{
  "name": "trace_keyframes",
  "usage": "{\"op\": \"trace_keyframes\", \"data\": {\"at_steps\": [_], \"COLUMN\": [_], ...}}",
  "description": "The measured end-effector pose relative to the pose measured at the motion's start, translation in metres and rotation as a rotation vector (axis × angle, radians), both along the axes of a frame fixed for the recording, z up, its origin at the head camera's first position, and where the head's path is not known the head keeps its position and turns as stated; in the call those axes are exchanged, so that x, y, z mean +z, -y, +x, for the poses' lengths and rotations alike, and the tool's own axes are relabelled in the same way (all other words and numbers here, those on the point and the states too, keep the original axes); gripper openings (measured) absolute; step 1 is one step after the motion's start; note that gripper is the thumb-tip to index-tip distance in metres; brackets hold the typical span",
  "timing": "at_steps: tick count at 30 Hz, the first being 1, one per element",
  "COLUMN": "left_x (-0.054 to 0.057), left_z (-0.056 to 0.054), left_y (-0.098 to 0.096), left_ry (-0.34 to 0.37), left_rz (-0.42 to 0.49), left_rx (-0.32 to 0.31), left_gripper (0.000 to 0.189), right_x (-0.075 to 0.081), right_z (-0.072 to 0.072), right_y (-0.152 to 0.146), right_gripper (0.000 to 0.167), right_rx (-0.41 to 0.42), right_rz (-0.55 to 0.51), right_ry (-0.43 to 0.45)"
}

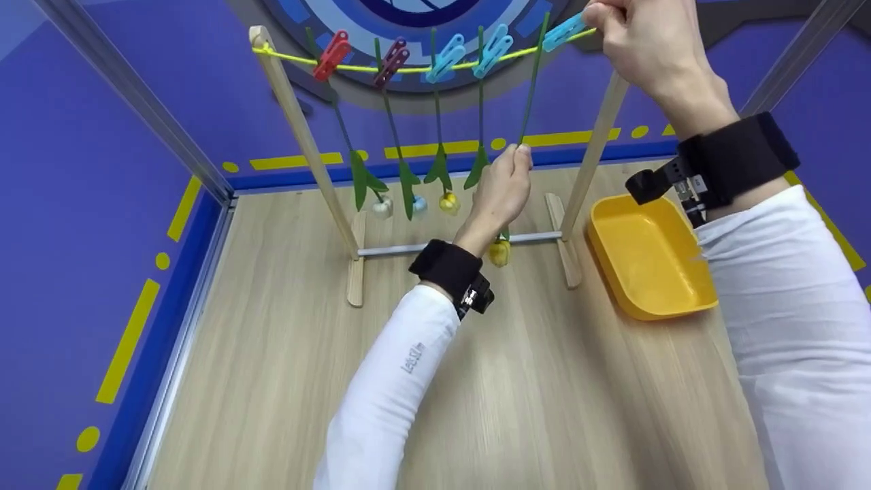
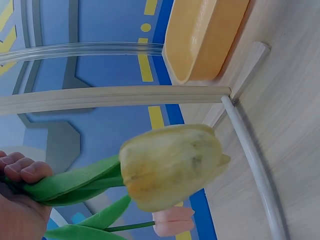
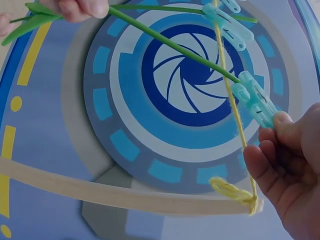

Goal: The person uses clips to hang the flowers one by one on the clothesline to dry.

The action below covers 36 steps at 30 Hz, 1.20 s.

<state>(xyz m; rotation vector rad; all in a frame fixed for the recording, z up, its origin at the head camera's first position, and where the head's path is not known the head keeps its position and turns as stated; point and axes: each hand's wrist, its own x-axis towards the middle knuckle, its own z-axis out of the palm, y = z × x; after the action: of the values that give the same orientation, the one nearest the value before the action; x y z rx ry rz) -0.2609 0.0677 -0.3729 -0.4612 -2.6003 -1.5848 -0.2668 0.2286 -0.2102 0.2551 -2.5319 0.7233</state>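
My left hand (image 1: pixel 502 189) grips the green stem (image 1: pixel 535 85) of a yellow tulip (image 2: pixel 172 167), whose bloom hangs below the fist. The stem slants up to the yellow cord (image 1: pixel 517 54). At the cord's right part, my right hand (image 1: pixel 653 54) pinches a light blue clothespin (image 3: pixel 256 100) by its handle end. In the right wrist view the pin's tip meets the cord and overlaps the stem's upper end. Other tulips hang heads down from red (image 1: pixel 332 56), dark purple (image 1: pixel 392 62) and light blue clothespins (image 1: pixel 446 58); a pink bloom (image 2: pixel 172 221) shows behind the yellow one.
The cord spans two wooden posts (image 1: pixel 299 129) on wooden feet, joined low down by a pale bar (image 1: pixel 395 250). A yellow bin (image 1: pixel 680 303) sits right of the stand on the wood-grain table (image 1: pixel 272 381). Blue patterned panels (image 1: pixel 88 204) enclose the back and sides.
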Motion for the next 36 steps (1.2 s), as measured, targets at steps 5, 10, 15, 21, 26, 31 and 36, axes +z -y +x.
{"op": "trace_keyframes", "data": {"at_steps": [5, 10, 15, 21, 26, 31, 36], "left_x": [0.000, -0.001, -0.003, -0.003, -0.003, -0.006, -0.006], "left_z": [-0.001, -0.001, -0.002, -0.003, -0.003, -0.003, -0.004], "left_y": [0.001, 0.000, 0.001, 0.001, 0.001, 0.003, 0.002], "left_ry": [-0.012, -0.008, -0.002, 0.005, 0.001, -0.001, 0.007], "left_rz": [0.010, 0.015, -0.002, -0.018, -0.020, -0.014, 0.004], "left_rx": [-0.001, -0.015, -0.007, 0.011, -0.008, -0.014, -0.024], "left_gripper": [0.035, 0.035, 0.034, 0.034, 0.035, 0.034, 0.035], "right_x": [0.004, 0.007, 0.006, 0.006, 0.009, 0.011, 0.018], "right_z": [-0.002, -0.004, -0.004, -0.005, -0.006, -0.007, -0.007], "right_y": [0.003, 0.007, 0.012, 0.016, 0.013, 0.013, 0.012], "right_gripper": [0.040, 0.036, 0.036, 0.042, 0.044, 0.044, 0.045], "right_rx": [-0.025, -0.028, -0.016, 0.001, 0.037, 0.065, 0.103], "right_rz": [-0.003, -0.022, 0.012, 0.097, 0.158, 0.200, 0.263], "right_ry": [0.046, 0.113, 0.151, 0.202, 0.228, 0.284, 0.325]}}
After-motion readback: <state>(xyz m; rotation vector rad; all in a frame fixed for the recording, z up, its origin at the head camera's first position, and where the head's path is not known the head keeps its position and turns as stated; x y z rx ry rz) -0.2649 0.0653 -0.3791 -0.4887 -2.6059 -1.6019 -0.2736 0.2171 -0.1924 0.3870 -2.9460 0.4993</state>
